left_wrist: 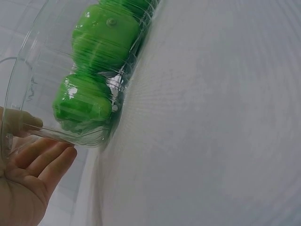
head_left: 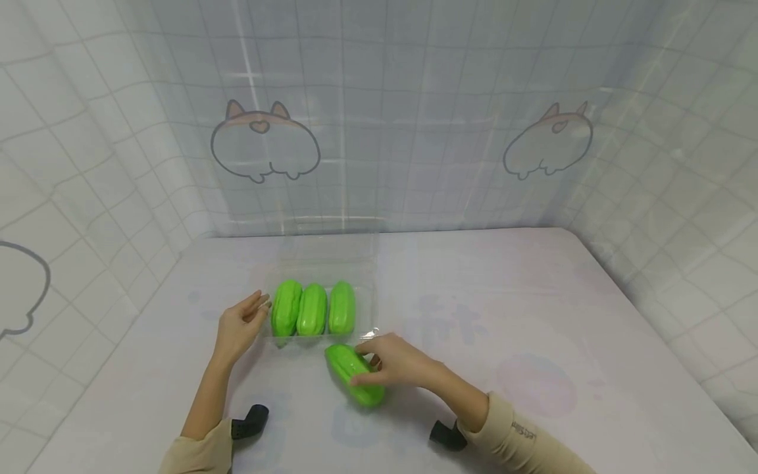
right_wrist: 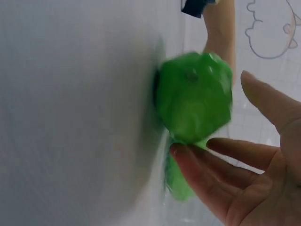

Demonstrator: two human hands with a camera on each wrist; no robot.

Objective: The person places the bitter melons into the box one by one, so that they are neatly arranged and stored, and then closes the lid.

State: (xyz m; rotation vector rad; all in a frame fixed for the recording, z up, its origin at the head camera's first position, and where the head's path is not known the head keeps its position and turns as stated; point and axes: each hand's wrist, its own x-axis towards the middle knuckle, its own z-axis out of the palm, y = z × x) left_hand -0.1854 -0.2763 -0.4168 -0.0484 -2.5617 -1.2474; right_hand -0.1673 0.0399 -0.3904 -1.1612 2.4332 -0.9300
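Observation:
Three bright green, ridged toy cucumbers [head_left: 312,309] lie side by side in a clear plastic box [head_left: 366,309] with its lid raised at the back. At the box's left side, my left hand [head_left: 239,329] pinches the wall, its thumb and fingers on either side of the plastic in the left wrist view. A fourth toy cucumber [head_left: 343,362] lies slantwise on the table in front of the box. My right hand [head_left: 398,361] is over it from the right. In the right wrist view, fingertips touch the cucumber's [right_wrist: 195,96] lower side while the thumb stands apart from it.
The white table [head_left: 474,283] has faint printed shapes. Grid-patterned sheets [head_left: 414,131] with animal drawings hang behind and at both sides. Black devices [head_left: 251,421] stick out at both wrists, beside the beige sleeves.

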